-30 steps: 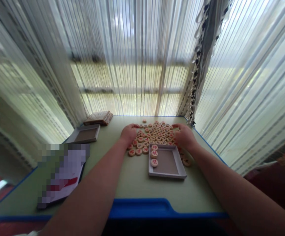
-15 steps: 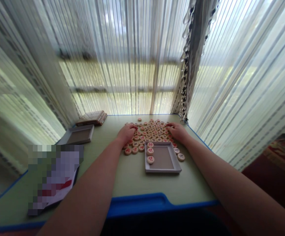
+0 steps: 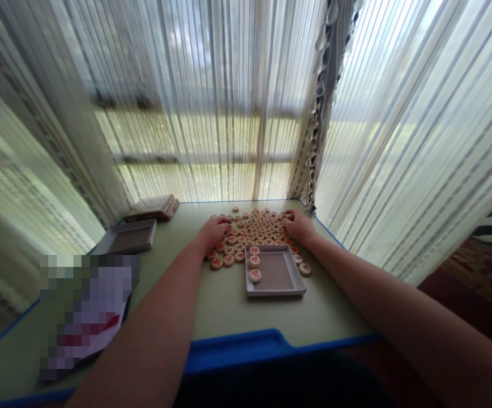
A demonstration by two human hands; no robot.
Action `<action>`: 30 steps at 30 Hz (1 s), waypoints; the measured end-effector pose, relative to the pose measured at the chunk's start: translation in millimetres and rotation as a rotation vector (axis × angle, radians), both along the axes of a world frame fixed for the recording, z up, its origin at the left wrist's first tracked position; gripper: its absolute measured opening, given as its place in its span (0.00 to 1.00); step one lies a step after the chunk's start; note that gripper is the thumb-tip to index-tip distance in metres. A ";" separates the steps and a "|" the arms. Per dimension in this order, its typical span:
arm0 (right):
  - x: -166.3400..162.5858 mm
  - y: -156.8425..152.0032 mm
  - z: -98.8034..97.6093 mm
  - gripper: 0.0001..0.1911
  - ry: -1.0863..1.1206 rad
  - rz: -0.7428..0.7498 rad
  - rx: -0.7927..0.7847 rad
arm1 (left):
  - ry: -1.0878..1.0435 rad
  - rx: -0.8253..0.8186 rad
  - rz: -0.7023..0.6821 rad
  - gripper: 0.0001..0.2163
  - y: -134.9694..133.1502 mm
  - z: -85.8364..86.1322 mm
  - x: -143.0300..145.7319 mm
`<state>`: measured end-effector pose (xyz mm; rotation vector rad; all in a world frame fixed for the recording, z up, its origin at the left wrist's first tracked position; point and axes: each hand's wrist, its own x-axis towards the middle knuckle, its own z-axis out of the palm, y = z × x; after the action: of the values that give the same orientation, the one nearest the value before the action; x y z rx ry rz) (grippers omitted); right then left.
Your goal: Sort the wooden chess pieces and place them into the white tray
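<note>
Tbl (image 3: 220, 311) | L fingers (image 3: 223, 221), R fingers (image 3: 290, 215) at disc pcs (image 3: 254, 230) | grip: can't tell | item (image 3: 88, 317) pixelated

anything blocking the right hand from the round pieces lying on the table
Nothing visible does: the right hand is at the right edge of the loose pieces. The shallow box, holding three pieces, sits nearer the camera, not between them.

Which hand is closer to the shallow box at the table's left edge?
Left. The left hand is right of the shallow box, at the left of the xiangqi pieces; the right hand is farther, at their right.
</note>
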<state>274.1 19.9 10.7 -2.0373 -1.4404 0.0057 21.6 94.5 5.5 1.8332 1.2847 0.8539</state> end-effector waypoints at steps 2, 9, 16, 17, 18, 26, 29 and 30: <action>-2.2 8.0 7.2 0.21 -0.034 0.056 0.015 | -0.025 -0.002 0.010 0.13 -1.5 2.2 0.2; -4.2 69.0 31.7 0.19 -0.189 0.240 -0.085 | 0.001 -0.113 -0.047 0.16 -6.8 9.0 -0.4; 0.1 91.2 13.5 0.20 -0.153 0.161 0.054 | 0.032 -0.115 -0.003 0.16 -6.8 9.0 1.8; 0.6 90.2 11.8 0.20 -0.155 0.153 0.037 | 0.019 -0.132 0.007 0.15 -7.5 10.4 2.5; 1.0 89.0 10.9 0.20 -0.164 0.154 0.005 | 0.002 -0.148 0.019 0.15 -8.4 12.0 3.1; 4.0 85.7 10.1 0.13 -0.218 0.196 -0.145 | -0.161 -0.269 0.149 0.12 -12.5 25.1 1.7; 4.2 86.4 7.8 0.14 -0.220 0.209 -0.117 | -0.171 -0.254 0.202 0.11 -12.0 26.1 1.0; 3.7 86.7 7.3 0.15 -0.231 0.210 -0.112 | -0.167 -0.253 0.215 0.11 -11.5 25.9 0.9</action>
<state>277.9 106.6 18.0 -2.0175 -1.8301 -0.0638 22.5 82.9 31.5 1.4167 1.4278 0.8921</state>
